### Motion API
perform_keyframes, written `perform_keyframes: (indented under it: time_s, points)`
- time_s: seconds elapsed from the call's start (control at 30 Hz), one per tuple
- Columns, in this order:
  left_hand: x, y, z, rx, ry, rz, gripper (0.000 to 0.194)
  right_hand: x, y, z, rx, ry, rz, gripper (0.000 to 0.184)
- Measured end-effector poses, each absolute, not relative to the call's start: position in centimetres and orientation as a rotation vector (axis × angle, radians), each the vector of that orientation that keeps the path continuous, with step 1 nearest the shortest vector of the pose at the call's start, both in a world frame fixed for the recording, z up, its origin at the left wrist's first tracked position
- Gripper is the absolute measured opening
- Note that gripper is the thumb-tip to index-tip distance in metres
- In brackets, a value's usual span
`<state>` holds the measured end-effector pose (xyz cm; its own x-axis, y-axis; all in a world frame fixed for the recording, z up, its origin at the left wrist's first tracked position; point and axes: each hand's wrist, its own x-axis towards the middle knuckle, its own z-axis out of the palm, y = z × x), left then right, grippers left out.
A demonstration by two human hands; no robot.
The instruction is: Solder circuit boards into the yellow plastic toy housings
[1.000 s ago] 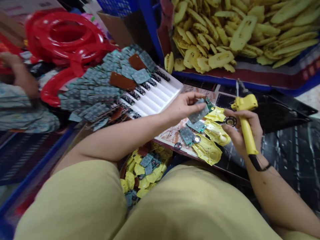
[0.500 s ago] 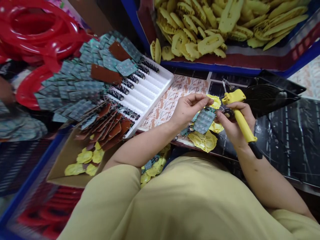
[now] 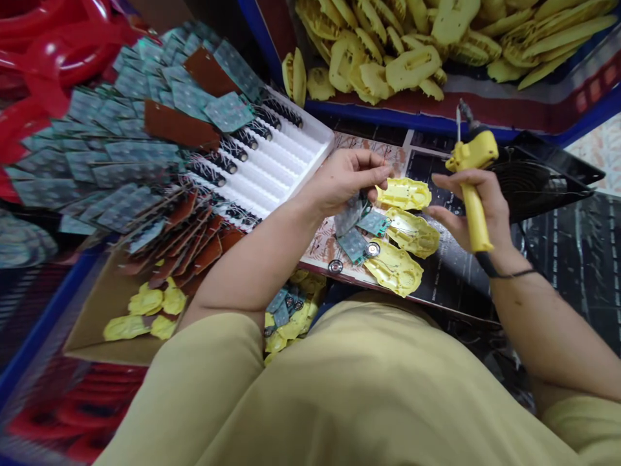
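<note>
My left hand [image 3: 345,180] is closed in a pinch on a grey keypad circuit board [image 3: 348,217] that hangs below its fingers. My right hand [image 3: 478,207] grips a yellow soldering iron [image 3: 473,188] upright, tip pointing up. Between the hands lie three yellow plastic shells [image 3: 412,233] on the work surface, with two more grey boards [image 3: 359,239] and a small round speaker [image 3: 372,249] beside them. Another small speaker [image 3: 335,266] lies near the surface's front edge.
A white ribbed tray [image 3: 286,168] holds black parts, with stacks of grey and brown boards [image 3: 140,149] left of it. A blue crate of yellow shells [image 3: 417,52] stands behind. A black fan grille [image 3: 538,178] is at right. A cardboard box [image 3: 121,310] holds yellow pieces.
The hands have drawn apart: the right hand lifted the soldering iron away to the right, and the left hand lowered its board beside the shells. The camera tilted down.
</note>
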<state>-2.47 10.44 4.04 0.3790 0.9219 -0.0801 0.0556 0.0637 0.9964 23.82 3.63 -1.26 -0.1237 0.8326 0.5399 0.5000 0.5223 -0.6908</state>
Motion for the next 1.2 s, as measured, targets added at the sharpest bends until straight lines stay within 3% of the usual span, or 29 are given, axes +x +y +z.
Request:
perform_keyframes:
  time_s: [0.23,0.43,0.63,0.8,0.9,1.07,1.2]
  points:
    - [-0.9,13.2,4.0,1.82,0.986,0.417,0.005,26.5,9.4,-4.3,-1.369,-2.225,0.405,0.056]
    - [1.9,14.0,2.4,2.072,0.977,0.247,0.013,27.2,4.3,-4.4,-1.338,-2.277,0.139,0.037]
    - [3.5,13.8,0.7,2.159,0.981,0.146,0.013,27.9,-1.8,-0.1,-1.157,-2.144,-0.094,0.027]
    - [3.6,13.7,-0.1,2.17,1.003,0.262,0.013,30.5,-5.6,2.2,-1.205,-2.046,-0.292,0.059]
    - [3.8,13.6,-0.5,2.215,1.008,0.267,0.013,31.8,-6.8,0.6,-1.385,-1.786,-0.432,0.056]
    - [4.2,13.4,-0.4,2.292,1.056,0.182,0.014,30.7,-7.1,-2.4,-1.306,-1.586,-0.069,0.055]
    - [4.5,13.4,0.0,2.292,1.087,0.125,0.016,29.3,-6.6,-2.7,-1.22,-1.642,0.021,0.024]
